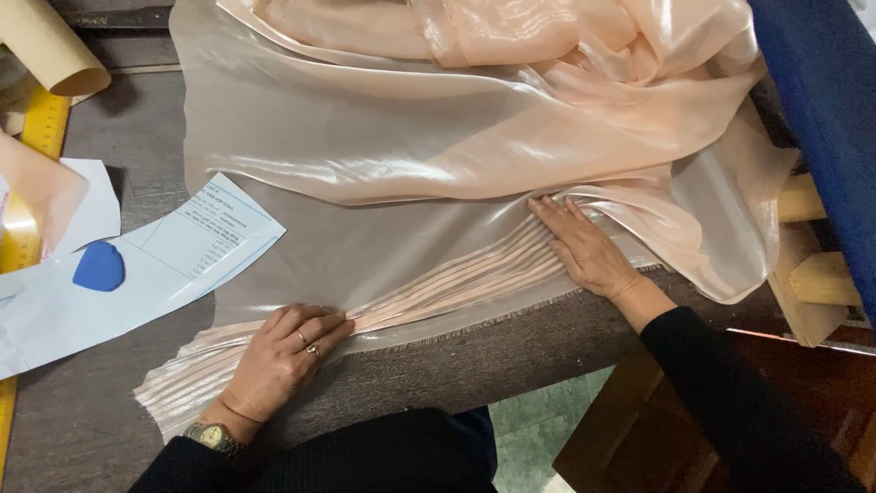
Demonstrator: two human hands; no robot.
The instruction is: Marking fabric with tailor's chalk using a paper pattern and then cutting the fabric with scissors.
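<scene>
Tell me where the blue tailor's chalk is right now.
In the head view, the blue chalk lies at the far left on the white paper sheet, beside the yellow ruler and left of the peach fabric.

Bare tabletop (137, 128) beside heaped fabric (474, 119)

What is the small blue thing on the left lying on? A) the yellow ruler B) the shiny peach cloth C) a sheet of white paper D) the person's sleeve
C: the small blue piece lies on a white paper sheet on the table, well apart from the peach fabric that the left hand and the right hand press down.
</scene>
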